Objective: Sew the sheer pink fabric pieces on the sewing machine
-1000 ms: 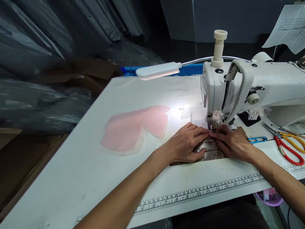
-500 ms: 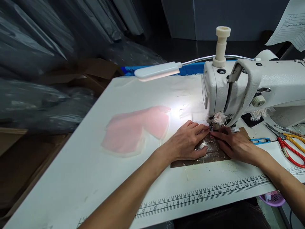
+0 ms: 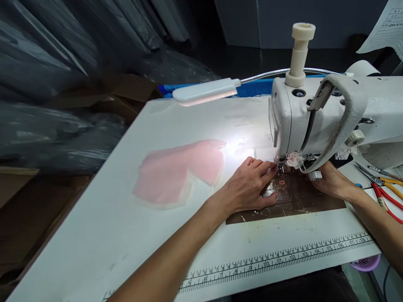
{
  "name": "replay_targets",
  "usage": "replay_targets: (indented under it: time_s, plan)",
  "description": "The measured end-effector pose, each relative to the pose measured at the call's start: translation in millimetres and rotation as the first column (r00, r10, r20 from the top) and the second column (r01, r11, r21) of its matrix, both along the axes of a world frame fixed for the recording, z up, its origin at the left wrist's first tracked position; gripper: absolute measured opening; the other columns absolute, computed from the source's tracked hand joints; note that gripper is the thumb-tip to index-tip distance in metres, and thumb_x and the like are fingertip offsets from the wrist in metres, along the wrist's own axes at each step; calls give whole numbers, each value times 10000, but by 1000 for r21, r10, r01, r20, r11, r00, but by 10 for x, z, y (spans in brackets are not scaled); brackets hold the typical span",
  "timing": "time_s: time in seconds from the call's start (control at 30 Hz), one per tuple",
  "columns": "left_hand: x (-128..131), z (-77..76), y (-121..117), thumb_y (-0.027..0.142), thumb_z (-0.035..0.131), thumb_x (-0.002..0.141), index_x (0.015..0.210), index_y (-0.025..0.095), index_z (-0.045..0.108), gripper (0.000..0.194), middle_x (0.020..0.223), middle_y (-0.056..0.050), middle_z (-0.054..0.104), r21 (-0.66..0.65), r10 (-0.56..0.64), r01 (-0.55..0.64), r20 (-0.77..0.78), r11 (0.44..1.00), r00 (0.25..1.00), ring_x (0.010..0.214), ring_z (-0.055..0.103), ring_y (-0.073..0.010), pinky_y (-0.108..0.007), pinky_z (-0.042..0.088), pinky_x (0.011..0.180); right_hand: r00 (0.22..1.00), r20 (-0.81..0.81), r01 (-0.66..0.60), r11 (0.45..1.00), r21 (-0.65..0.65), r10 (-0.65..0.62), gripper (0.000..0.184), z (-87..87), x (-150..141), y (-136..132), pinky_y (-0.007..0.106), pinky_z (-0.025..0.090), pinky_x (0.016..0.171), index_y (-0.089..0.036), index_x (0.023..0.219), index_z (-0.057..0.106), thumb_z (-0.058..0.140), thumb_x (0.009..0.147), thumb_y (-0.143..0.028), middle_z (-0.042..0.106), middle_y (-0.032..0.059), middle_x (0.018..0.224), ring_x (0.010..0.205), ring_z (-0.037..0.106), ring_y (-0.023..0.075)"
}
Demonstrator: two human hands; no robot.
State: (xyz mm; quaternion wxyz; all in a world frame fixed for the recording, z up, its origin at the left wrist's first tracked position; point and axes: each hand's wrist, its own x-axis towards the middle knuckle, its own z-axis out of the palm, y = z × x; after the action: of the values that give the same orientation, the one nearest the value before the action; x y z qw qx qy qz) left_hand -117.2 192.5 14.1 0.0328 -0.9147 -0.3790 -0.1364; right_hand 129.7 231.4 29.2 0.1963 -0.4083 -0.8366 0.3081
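Observation:
My left hand (image 3: 248,184) rests on the brown metal plate of the sewing machine (image 3: 308,117). Its fingers stretch toward the presser foot (image 3: 281,168), and the thumb lies apart from them on the plate. Whether anything thin is under the fingertips is hidden. My right hand (image 3: 332,180) is to the right of the needle area, its fingers covered by the machine's lever guard and a white knob (image 3: 315,175). A pale pink fabric flower (image 3: 293,159) hangs on the machine head by the needle. A small red mark (image 3: 281,182) shows on the plate (image 3: 302,197).
A sheer pink fabric piece (image 3: 176,172) lies on the white table (image 3: 103,218) at left. Red-handled scissors (image 3: 380,195) and yellow-handled ones are at right. A white lamp (image 3: 206,91) reaches over the table. A printed ruler (image 3: 283,260) runs along the front edge.
My right hand has moved right and back from the presser foot, behind the knob, uncovering more of the plate. My left hand stays nearly in place. The view has shifted slightly.

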Motion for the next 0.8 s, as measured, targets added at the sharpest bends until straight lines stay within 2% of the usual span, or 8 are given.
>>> replay_targets:
  time_s: [0.07,0.17,0.3,0.43,0.53,0.63,0.7,0.8]
  plan:
    - [-6,-23,10,444,506,884,1099,149,626,384,1044,-101,643,14,0,0,24,1000,1000,866,576,-230,-386,423,788,1000,-13,-1,999,39,1,235,-21,2,-11,286,431,634,-178,724,515,383,901,-260,584,56,750,660,501,144]
    - [-4,-59,13,439,494,890,1086,164,619,361,1025,-99,649,40,-2,0,53,999,999,853,573,-237,-394,426,771,999,-42,-25,1000,6,25,231,-13,10,-81,278,469,681,-165,809,576,437,920,-314,633,65,843,747,560,155]
    - [18,-65,0,395,474,902,1123,140,582,354,1046,-138,646,58,48,-54,97,997,994,914,581,-273,-440,431,816,996,-67,63,998,-14,-64,225,2,2,-148,294,507,737,-161,916,632,499,884,-340,665,70,933,805,605,176]
    - [25,-27,12,426,470,913,1240,115,495,452,1049,-149,645,-66,85,-79,102,995,991,1050,582,-313,-513,394,964,987,-84,133,990,-49,-136,268,-36,-10,-124,310,510,717,-169,867,645,490,873,-388,665,58,851,757,597,180]
    - [27,-13,21,482,443,946,1263,115,477,486,1055,-146,649,-170,89,-74,81,983,993,1104,577,-313,-516,380,1016,979,-134,141,984,-105,-154,301,-77,-6,-99,328,513,737,-167,870,657,500,861,-423,673,68,881,802,608,194]
    - [54,-15,-27,541,415,967,1253,120,492,515,1077,-149,647,-174,152,-142,45,974,987,1128,564,-325,-525,376,1027,951,-229,153,960,-236,-208,368,-74,-1,-90,327,510,750,-156,929,666,542,812,-482,680,84,921,841,618,200]
    - [81,-11,-78,551,387,985,1235,121,508,512,1075,-145,644,-137,212,-211,-1,968,977,1112,567,-327,-513,395,992,919,-269,174,910,-376,-287,439,-23,-4,-80,316,510,737,-152,947,659,583,757,-540,678,77,866,832,625,198]
    - [103,23,-72,470,354,1021,1148,110,563,436,1035,-144,645,-36,251,-255,-97,966,963,1043,582,-306,-464,422,913,881,-283,198,839,-506,-379,434,110,-28,-41,290,513,701,-173,809,625,635,679,-587,623,33,704,777,622,186]
